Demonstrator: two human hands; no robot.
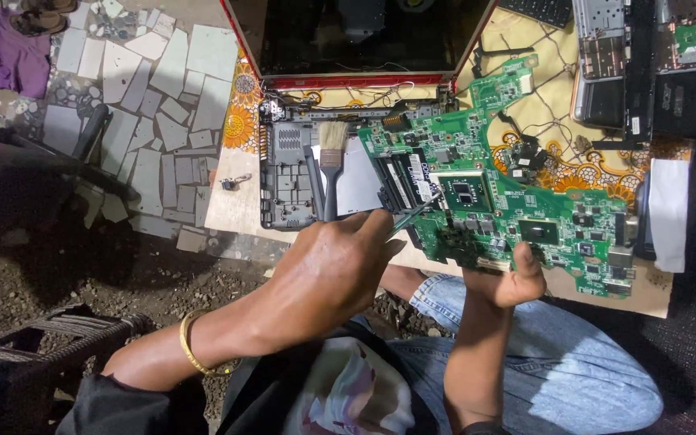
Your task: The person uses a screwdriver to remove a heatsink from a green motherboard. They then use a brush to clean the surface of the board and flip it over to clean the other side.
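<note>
While fingers (380, 221) pinch tweezers (414, 211) (tips blurred), motherboard (509, 185) tilts.

The left hand (328, 274) covers the handle of the thin tool (414, 213), and the paintbrush's (331, 165) handle end slips behind it. The circuit board (493, 185) hides the right hand's (505, 282) fingers, all but the thumb. The laptop screen (356, 36) is cut off by the top edge. The board's small parts are too fine to tell apart.
</note>
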